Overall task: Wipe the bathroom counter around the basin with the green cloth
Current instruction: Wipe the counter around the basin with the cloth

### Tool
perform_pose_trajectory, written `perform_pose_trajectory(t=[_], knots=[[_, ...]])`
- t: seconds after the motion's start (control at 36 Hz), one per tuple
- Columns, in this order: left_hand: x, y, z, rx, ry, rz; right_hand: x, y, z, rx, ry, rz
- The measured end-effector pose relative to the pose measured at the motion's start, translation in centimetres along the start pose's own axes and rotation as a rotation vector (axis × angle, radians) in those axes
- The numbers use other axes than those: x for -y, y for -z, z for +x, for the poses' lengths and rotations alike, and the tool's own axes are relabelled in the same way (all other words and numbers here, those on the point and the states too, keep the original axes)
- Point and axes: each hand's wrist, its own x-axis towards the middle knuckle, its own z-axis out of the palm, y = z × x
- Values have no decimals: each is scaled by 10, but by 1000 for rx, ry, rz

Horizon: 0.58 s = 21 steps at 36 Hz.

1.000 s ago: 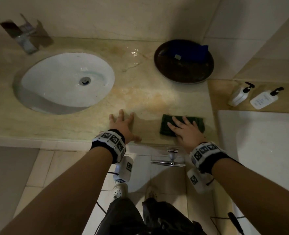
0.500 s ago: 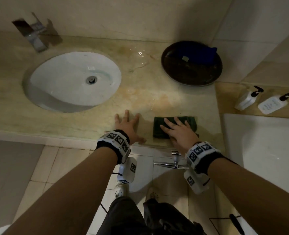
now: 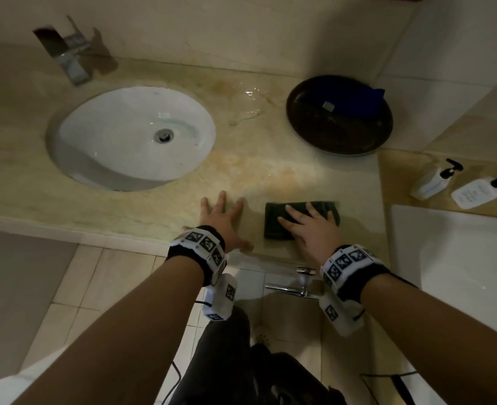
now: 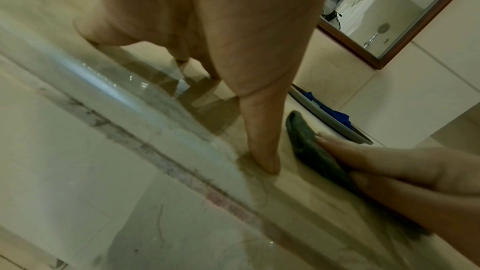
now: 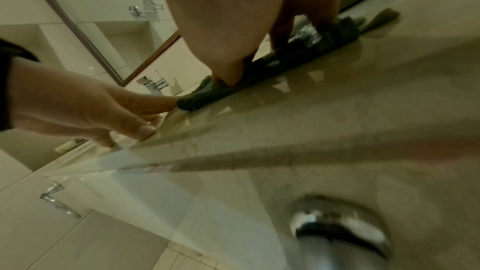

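The folded green cloth (image 3: 273,222) lies flat on the beige marble counter (image 3: 256,171), near its front edge and to the right of the white oval basin (image 3: 136,135). My right hand (image 3: 308,226) presses down on the cloth with straight, spread fingers. My left hand (image 3: 221,217) rests flat on the bare counter just left of the cloth, fingers spread. The left wrist view shows the left hand (image 4: 221,28) and the cloth (image 4: 306,145) beside its thumb. In the right wrist view the right hand (image 5: 233,17) pushes on the cloth (image 5: 285,65).
A dark round dish (image 3: 339,141) holding a blue cloth stands at the back right. Water pools (image 3: 250,95) on the counter behind the basin's right side. A faucet (image 3: 66,54) is mounted behind the basin. Two white pump bottles (image 3: 434,179) stand on the ledge at right. A chrome handle (image 3: 302,283) juts below the counter edge.
My right hand slid the cloth left, closer to my left hand, then nearly stopped. The left hand stayed planted on the counter.
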Motion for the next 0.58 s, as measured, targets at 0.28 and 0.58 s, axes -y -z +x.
perform_pose_trajectory(t=[0.28, 0.58], knots=[[-9, 10, -14, 49, 32, 8, 8, 24, 51, -66, -29, 33], [-7, 8, -14, 47, 17, -3, 8, 19, 37, -50, -24, 10]])
